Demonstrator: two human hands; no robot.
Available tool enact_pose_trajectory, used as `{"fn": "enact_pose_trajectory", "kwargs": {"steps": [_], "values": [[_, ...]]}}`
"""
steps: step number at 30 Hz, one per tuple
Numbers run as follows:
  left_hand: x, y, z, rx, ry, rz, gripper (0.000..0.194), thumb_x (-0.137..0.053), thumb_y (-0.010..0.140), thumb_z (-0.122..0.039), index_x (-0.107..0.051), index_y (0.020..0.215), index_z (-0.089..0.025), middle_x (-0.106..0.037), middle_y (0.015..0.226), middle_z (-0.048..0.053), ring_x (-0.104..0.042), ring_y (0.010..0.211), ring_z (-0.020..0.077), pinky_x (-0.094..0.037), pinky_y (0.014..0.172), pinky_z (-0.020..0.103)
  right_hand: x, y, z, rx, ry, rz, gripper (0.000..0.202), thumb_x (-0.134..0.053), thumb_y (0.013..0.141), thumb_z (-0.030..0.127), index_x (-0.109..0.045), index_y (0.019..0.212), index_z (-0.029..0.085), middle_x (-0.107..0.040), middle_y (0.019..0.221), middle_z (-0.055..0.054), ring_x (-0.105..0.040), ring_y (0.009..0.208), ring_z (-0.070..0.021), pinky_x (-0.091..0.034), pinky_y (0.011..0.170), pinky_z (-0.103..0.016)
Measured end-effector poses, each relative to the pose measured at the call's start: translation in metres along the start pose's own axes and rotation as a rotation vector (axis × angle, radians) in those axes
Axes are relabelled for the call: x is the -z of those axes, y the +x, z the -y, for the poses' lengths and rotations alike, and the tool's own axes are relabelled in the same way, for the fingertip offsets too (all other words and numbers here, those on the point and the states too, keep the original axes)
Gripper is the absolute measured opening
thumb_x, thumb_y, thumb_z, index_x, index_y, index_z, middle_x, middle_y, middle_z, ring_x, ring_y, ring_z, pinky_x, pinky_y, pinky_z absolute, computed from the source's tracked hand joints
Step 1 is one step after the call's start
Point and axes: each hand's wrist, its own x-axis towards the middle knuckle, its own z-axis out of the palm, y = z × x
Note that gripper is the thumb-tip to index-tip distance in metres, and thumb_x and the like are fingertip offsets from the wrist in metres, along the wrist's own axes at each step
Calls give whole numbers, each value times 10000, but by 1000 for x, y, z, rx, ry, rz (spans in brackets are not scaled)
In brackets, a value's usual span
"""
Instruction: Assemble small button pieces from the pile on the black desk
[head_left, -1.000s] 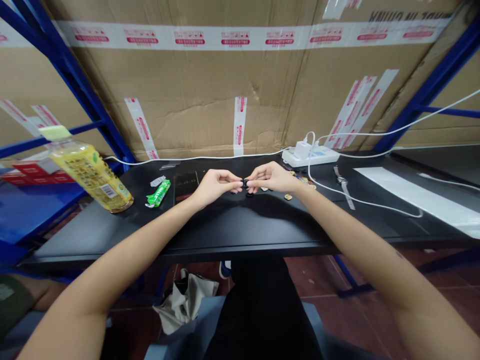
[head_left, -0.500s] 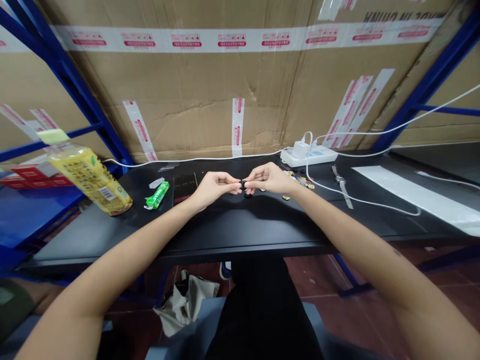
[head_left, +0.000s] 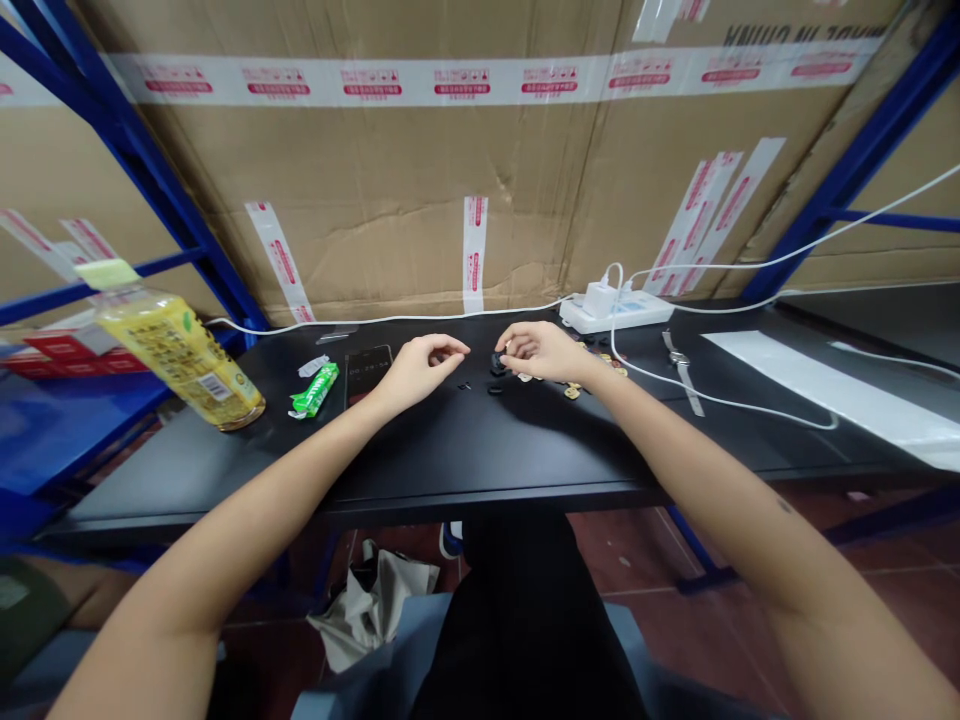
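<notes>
My right hand (head_left: 546, 352) pinches a small black piece (head_left: 497, 362) between thumb and fingertips, just above the table. Its exact kind is too small to tell. My left hand (head_left: 421, 374) is to the left, apart from that piece, thumb and index fingertip drawn together; whether anything tiny is between them cannot be seen. Below the hands lie a black oval piece (head_left: 494, 390) and a tiny dark bit (head_left: 464, 386). Several small tan and coloured pieces (head_left: 573, 391) are scattered beside and behind my right hand, partly hidden by it.
On the black table (head_left: 480, 450) a phone (head_left: 366, 368) showing a timer lies by my left wrist, beside a green wrapper (head_left: 315, 390). A yellow drink bottle (head_left: 180, 350) stands at left. Rightward are a white power strip (head_left: 616, 309), cables, a wristwatch (head_left: 682, 368) and a white sheet (head_left: 832, 395).
My hands have come apart: the left moved left, away from the black piece, which stays in my right hand. The tiny dark bit and the phone's screen now show.
</notes>
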Motion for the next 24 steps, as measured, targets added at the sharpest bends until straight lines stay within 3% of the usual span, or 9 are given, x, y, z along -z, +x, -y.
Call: {"fn": "enact_pose_trajectory", "kwargs": {"steps": [3, 6, 16, 21, 24], "values": [[2, -1, 6, -76, 227, 77, 221, -580, 836, -296, -728, 953, -181, -676, 939, 65, -600, 795, 163, -475, 772, 308, 6, 0, -3, 8, -271, -40, 189, -613, 719, 187, -662, 895, 140, -652, 691, -21, -592, 593, -111, -462, 594, -234], [-1, -3, 12, -82, 278, 173, 240, -565, 833, -303, -729, 963, -186, -670, 939, 69, -600, 811, 175, -468, 788, 316, 10, 0, -4, 16, -407, -31, 215, -569, 718, 160, -697, 891, 147, -640, 665, -11, -561, 593, -111, -433, 599, -236], [-1, -3, 11, -48, 243, 267, 297, -607, 779, -300, -725, 1026, -183, -657, 980, 77, -593, 818, 178, -473, 778, 305, 5, 2, -14, 13, -449, -21, 251, -547, 831, 215, -698, 1021, 152, -684, 774, -49, -600, 667, -135, -438, 629, -248], [-1, -2, 14, -53, 225, 264, 253, -598, 788, -291, -727, 975, -182, -662, 931, 66, -590, 794, 168, -464, 758, 294, 6, 1, -12, 111, -509, -98, 212, -565, 833, 225, -708, 977, 165, -659, 979, -85, -595, 781, -149, -452, 722, -272], [-1, -1, 14, -42, 222, 261, 226, -622, 772, -312, -723, 928, -184, -657, 883, 55, -581, 774, 166, -455, 731, 283, 5, -1, -6, 152, -478, -64, 187, -602, 810, 246, -718, 938, 176, -643, 897, -60, -578, 760, -144, -444, 712, -264]]}}
